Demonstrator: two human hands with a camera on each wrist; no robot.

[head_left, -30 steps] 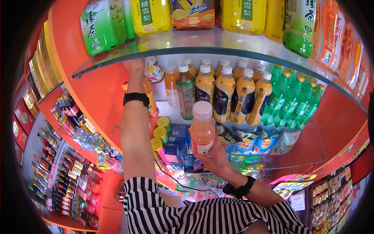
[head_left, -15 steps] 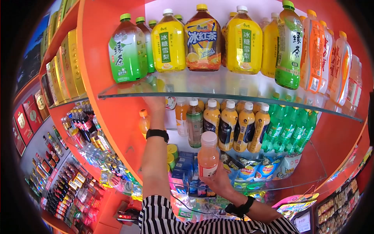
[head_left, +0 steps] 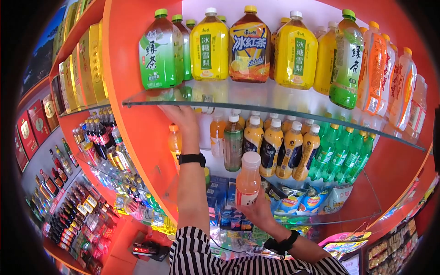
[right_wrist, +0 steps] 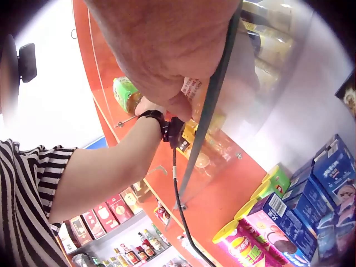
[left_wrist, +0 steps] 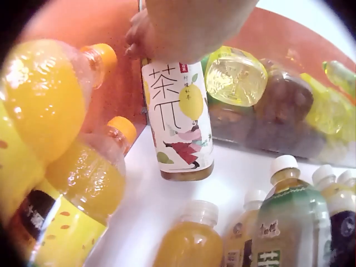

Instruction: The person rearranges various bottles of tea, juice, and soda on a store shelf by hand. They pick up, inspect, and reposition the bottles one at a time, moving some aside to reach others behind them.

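Observation:
My left hand reaches under the glass shelf on the left side. In the left wrist view that hand grips the top of a tea bottle with a white label, its base tilted toward the camera. Low in front of the middle shelf, my right hand holds a pink drink bottle with a pale cap, upright. The right wrist view has my right hand across its top, with most of the bottle hidden.
Large tea and juice bottles line the upper glass shelf. Below it are dark-labelled yellow bottles, green bottles and snack bags. Orange bottles stand beside the left hand.
The head view has tilted up, bringing the whole upper row into sight. The white-labelled bottle sits higher against the glass shelf. My right hand still holds the pink bottle.

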